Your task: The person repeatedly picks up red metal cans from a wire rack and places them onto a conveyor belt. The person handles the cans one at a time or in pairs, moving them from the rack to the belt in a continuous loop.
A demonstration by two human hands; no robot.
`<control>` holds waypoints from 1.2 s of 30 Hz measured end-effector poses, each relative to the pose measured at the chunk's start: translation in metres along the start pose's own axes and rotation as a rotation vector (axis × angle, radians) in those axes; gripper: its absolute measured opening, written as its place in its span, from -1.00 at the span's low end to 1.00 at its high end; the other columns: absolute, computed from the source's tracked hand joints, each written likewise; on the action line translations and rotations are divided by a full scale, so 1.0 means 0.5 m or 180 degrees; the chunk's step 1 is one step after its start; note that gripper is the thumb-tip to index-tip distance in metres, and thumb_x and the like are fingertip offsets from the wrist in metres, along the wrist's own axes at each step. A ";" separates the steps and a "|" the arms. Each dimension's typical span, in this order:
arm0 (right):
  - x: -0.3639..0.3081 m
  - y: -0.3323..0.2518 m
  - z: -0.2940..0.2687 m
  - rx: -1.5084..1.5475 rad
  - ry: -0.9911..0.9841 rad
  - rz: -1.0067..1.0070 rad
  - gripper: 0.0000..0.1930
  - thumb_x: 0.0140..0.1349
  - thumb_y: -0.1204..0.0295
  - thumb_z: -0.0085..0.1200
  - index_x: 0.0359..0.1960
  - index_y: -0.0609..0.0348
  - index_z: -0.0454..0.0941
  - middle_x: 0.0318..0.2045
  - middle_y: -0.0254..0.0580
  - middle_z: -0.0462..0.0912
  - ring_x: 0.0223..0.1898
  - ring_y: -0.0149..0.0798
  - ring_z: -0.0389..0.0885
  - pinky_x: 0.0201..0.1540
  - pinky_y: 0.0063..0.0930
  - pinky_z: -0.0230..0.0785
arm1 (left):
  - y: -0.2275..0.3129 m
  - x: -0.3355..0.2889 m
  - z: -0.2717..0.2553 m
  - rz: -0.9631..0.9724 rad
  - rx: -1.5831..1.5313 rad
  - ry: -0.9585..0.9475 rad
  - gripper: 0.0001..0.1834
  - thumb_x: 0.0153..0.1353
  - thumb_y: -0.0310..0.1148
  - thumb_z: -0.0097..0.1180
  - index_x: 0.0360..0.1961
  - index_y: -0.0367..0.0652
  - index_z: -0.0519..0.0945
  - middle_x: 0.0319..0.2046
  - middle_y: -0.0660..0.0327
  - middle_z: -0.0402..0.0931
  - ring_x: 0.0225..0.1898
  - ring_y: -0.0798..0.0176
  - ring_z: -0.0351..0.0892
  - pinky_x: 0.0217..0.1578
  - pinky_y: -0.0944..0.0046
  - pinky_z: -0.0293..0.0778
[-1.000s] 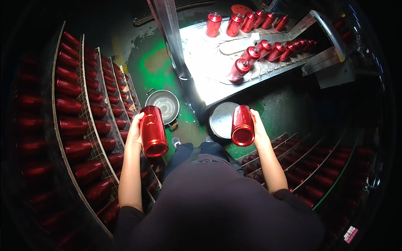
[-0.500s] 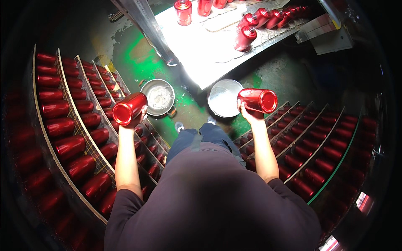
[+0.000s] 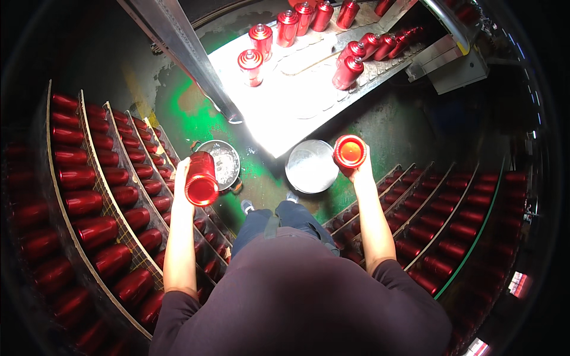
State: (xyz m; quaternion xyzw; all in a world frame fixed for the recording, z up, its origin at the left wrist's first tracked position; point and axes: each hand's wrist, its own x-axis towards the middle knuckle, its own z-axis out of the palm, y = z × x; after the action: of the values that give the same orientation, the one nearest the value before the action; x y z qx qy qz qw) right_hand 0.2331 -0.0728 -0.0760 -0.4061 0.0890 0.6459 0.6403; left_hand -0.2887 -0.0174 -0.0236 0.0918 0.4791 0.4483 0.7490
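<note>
Closed around the side of a glossy red bottle [image 3: 201,178], my left hand [image 3: 181,177] tips its round beaded base toward me. On the other side my right hand [image 3: 362,168] grips a second red bottle [image 3: 350,152], its base turned up and glowing orange in the light. The necks of both bottles are out of sight. Below and beside the left bottle is a metal pot [image 3: 228,166] with side handles. A round pale metal basin [image 3: 310,167] lies just left of the right bottle.
Ahead, a brightly lit conveyor table [image 3: 285,113] carries several upright red bottles [image 3: 287,28]. A metal post [image 3: 184,53] stands at its left corner. Tiered racks full of red bottles flank me at left [image 3: 83,203] and right [image 3: 442,215]. The floor [image 3: 196,118] is green and worn.
Both bottles have been turned in my hands: the left one from leaning left to pointing its base toward me, the right one to show its base. My view has shifted, showing more of the table.
</note>
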 end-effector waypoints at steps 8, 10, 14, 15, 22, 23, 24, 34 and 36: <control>0.203 -0.149 0.237 -0.2505 0.0624 -0.2771 -0.47 0.09 0.30 0.45 0.08 0.10 0.52 -0.01 -0.14 0.60 0.01 -0.13 0.60 0.00 -0.19 0.59 | -0.100 0.071 0.394 0.2100 0.1974 -0.0043 -0.05 -0.11 -0.30 0.55 0.25 -0.21 0.21 0.08 -0.02 0.43 0.02 0.08 0.58 0.10 0.08 0.55; 0.257 -0.173 0.284 -0.4010 0.0866 -0.4015 -0.41 -0.04 0.31 0.52 0.07 0.09 0.55 -0.02 -0.06 0.59 0.01 -0.04 0.59 0.11 -0.19 0.50 | -0.136 0.098 0.485 0.2797 0.2747 -0.0228 0.03 -0.26 -0.29 0.60 0.24 -0.24 0.24 0.07 -0.08 0.43 0.05 -0.05 0.56 0.12 0.04 0.53; 0.354 -0.171 0.337 -0.4404 0.0365 -0.4504 -0.36 -0.09 0.29 0.53 0.10 -0.04 0.54 0.19 0.10 0.38 0.17 0.14 0.47 0.23 -0.09 0.41 | -0.212 0.204 0.612 0.3299 0.3555 -0.0477 0.00 -0.24 -0.35 0.56 0.25 -0.22 0.25 0.12 -0.13 0.37 0.11 -0.14 0.48 0.16 -0.01 0.48; 0.375 -0.168 0.337 -0.4722 0.0546 -0.4512 -0.37 -0.06 0.30 0.51 0.11 -0.13 0.54 0.26 0.13 0.30 0.18 0.19 0.45 0.25 -0.05 0.39 | -0.229 0.238 0.629 0.3362 0.3608 -0.0494 -0.01 -0.24 -0.37 0.55 0.25 -0.22 0.25 0.13 -0.14 0.36 0.13 -0.16 0.47 0.18 -0.02 0.47; 0.462 -0.219 0.260 -0.5742 -0.0018 -0.3681 -0.23 -0.03 0.52 0.35 0.30 -0.28 0.40 0.41 0.16 0.13 0.36 0.31 0.27 0.39 -0.01 0.26 | -0.336 0.455 0.703 0.3552 0.3909 -0.0391 -0.06 -0.20 -0.48 0.47 0.27 -0.20 0.27 0.23 -0.24 0.26 0.24 -0.32 0.34 0.25 -0.11 0.39; 0.464 -0.235 0.254 -0.5757 -0.0189 -0.3416 -0.21 -0.03 0.53 0.31 0.31 -0.40 0.40 0.46 0.06 0.07 0.35 0.30 0.32 0.34 -0.01 0.33 | -0.345 0.475 0.715 0.3515 0.3919 -0.0331 -0.07 -0.20 -0.49 0.46 0.27 -0.20 0.27 0.24 -0.25 0.24 0.25 -0.34 0.32 0.26 -0.12 0.38; 0.463 -0.250 0.252 -0.5818 -0.0330 -0.3335 -0.15 -0.02 0.59 0.26 0.36 -0.47 0.36 0.49 0.11 0.01 0.35 0.33 0.32 0.35 -0.02 0.33 | -0.356 0.489 0.727 0.3456 0.3907 -0.0246 -0.07 -0.19 -0.51 0.45 0.27 -0.19 0.27 0.25 -0.26 0.23 0.27 -0.36 0.31 0.27 -0.13 0.37; 0.259 -0.264 0.148 -0.4509 -0.0344 -0.3514 -0.28 0.14 0.76 0.01 0.39 -0.03 0.37 0.35 0.15 0.32 0.38 0.07 0.37 0.25 -0.29 0.43 | -0.411 0.355 0.848 0.2473 0.3630 -0.0173 0.17 -0.01 -0.50 0.35 0.52 -0.27 -0.17 0.45 -0.48 -0.25 0.47 -0.61 -0.24 0.47 -0.27 -0.11; 0.202 -0.231 0.102 -0.4009 -0.0027 -0.2915 -0.37 0.20 0.76 0.00 0.36 0.12 0.40 0.32 0.07 0.39 0.30 -0.10 0.47 0.18 -0.38 0.48 | -0.424 0.269 0.828 0.2527 0.3532 -0.0674 0.06 0.04 -0.47 0.32 0.49 -0.29 -0.06 0.45 -0.46 -0.20 0.49 -0.50 -0.16 0.46 -0.16 0.01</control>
State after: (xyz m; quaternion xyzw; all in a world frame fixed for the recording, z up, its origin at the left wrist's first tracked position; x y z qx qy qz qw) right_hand 0.3310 0.0550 -0.0604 -0.6871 -0.4736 0.2475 0.4923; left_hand 0.1850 0.0826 -0.0125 0.6733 0.4921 0.3658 0.4132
